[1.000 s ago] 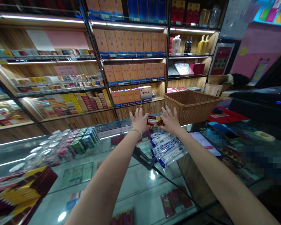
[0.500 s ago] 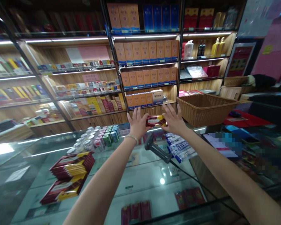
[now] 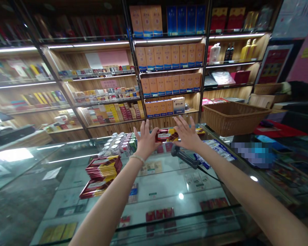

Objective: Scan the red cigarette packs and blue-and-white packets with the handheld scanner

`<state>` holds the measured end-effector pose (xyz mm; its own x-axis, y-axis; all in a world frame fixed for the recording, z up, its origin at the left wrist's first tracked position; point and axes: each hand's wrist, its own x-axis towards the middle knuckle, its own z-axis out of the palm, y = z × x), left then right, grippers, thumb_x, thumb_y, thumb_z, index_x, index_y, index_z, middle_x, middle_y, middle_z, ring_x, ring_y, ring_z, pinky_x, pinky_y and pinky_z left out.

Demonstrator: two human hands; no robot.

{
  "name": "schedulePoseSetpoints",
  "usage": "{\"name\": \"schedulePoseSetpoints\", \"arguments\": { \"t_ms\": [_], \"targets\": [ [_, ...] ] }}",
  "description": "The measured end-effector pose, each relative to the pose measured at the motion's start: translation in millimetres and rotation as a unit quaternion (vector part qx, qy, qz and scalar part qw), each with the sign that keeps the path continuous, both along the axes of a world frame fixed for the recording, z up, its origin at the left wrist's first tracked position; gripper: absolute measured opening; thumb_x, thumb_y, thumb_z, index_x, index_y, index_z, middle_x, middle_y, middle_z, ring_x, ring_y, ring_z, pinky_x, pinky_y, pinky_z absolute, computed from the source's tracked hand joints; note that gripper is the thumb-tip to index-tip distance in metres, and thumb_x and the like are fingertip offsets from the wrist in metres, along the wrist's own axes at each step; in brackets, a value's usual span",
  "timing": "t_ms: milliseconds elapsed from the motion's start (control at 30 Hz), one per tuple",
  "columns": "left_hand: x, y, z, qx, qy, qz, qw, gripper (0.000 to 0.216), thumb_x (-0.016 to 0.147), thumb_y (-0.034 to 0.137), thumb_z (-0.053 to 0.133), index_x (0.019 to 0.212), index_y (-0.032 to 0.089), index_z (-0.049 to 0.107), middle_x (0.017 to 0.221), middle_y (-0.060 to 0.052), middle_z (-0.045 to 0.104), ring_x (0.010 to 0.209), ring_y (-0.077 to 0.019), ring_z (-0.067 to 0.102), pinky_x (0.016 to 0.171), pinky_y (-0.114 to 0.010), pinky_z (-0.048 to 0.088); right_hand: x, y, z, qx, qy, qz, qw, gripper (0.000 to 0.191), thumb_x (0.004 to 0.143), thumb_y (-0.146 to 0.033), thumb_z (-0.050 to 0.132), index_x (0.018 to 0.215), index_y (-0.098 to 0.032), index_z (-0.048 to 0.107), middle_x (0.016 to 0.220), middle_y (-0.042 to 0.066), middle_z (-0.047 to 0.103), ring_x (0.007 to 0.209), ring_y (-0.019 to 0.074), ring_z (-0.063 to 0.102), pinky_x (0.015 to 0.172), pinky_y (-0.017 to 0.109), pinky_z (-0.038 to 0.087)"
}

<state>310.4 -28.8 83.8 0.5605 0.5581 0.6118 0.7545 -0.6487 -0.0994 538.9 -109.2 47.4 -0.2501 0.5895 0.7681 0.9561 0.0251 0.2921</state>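
Note:
My left hand (image 3: 145, 142) and my right hand (image 3: 188, 137) hold a small red-and-yellow snack packet (image 3: 163, 135) between them, one at each end. It is level, above the far part of the glass counter. Thumbs and some fingers close on its ends while other fingers point up. Just right of my right hand, a narrow yellow-and-red strip (image 3: 200, 131) shows, partly hidden. Below the hands lies a dark handheld barcode scanner (image 3: 185, 157) with a cable. Left of my left forearm, similar red-and-yellow packets (image 3: 105, 166) are stacked on the glass.
Jars and small cans (image 3: 115, 144) stand behind the stack. Blue-and-white packets (image 3: 217, 150) lie beneath my right forearm. A wicker basket (image 3: 234, 119) sits at the far right. Shelves with orange boxes (image 3: 164, 85) line the wall. The glass counter (image 3: 169, 184) has goods inside.
The view has swung left, so the counter goods and shelves appear farther right. Both hands still grip the packet, which has shifted slightly left in view. The yellow-and-red strip now shows beside my right hand.

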Motion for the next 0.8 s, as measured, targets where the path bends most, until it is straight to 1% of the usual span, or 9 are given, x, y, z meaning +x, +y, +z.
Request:
{"name": "schedulePoseSetpoints", "arguments": {
  "t_ms": [167, 300, 467, 667, 800],
  "targets": [
    [-25, -11, -0.9, 0.000, -0.004, 0.008, 1.000, 0.060, 0.081, 0.046, 0.083, 0.135, 0.030, 0.065, 0.175, -0.019, 0.023, 0.163, -0.0410, 0.016, 0.125, -0.076, 0.005, -25, -11, 0.6, -0.014, 0.009, -0.007, 1.000, 0.056, 0.092, -0.055, 0.063, 0.132, -0.016, 0.060, 0.173, 0.019, 0.029, 0.161, 0.0364, 0.020, 0.129, 0.066, -0.007],
    [-37, -18, -7.4, -0.016, -0.010, 0.011, 1.000, 0.060, 0.080, 0.046, 0.084, 0.135, 0.030, 0.065, 0.175, -0.017, 0.023, 0.163, -0.0409, 0.016, 0.126, -0.073, 0.005, -38, -18, -4.7, -0.034, 0.030, -0.008, 0.999, 0.058, 0.090, -0.054, 0.065, 0.134, -0.016, 0.060, 0.172, 0.020, 0.030, 0.161, 0.0378, 0.019, 0.129, 0.067, -0.005],
    [-45, -24, -20.7, -0.030, -0.023, 0.014, 0.999, 0.065, 0.077, 0.049, 0.086, 0.135, 0.030, 0.064, 0.175, -0.018, 0.022, 0.163, -0.0414, 0.014, 0.126, -0.073, 0.005, -46, -21, -18.5, -0.045, 0.041, -0.008, 0.998, 0.061, 0.090, -0.054, 0.065, 0.137, -0.016, 0.058, 0.172, 0.020, 0.030, 0.161, 0.0381, 0.018, 0.128, 0.067, -0.006],
    [-51, -26, -40.4, -0.035, -0.024, 0.019, 0.999, 0.066, 0.078, 0.052, 0.085, 0.136, 0.029, 0.065, 0.174, -0.021, 0.022, 0.162, -0.0428, 0.018, 0.125, -0.074, 0.009, -48, -20, -37.7, -0.044, 0.037, 0.000, 0.998, 0.064, 0.091, -0.057, 0.064, 0.140, -0.017, 0.057, 0.170, 0.020, 0.034, 0.160, 0.0373, 0.022, 0.128, 0.066, -0.005],
    [-54, -23, -51.9, -0.032, -0.025, 0.018, 0.999, 0.071, 0.074, 0.051, 0.089, 0.137, 0.029, 0.064, 0.174, -0.021, 0.022, 0.162, -0.0426, 0.018, 0.126, -0.073, 0.009, -48, -20, -44.2, -0.045, 0.028, 0.000, 0.999, 0.066, 0.091, -0.059, 0.065, 0.141, -0.016, 0.057, 0.170, 0.020, 0.036, 0.159, 0.0369, 0.023, 0.128, 0.065, -0.008]
  ]
}}
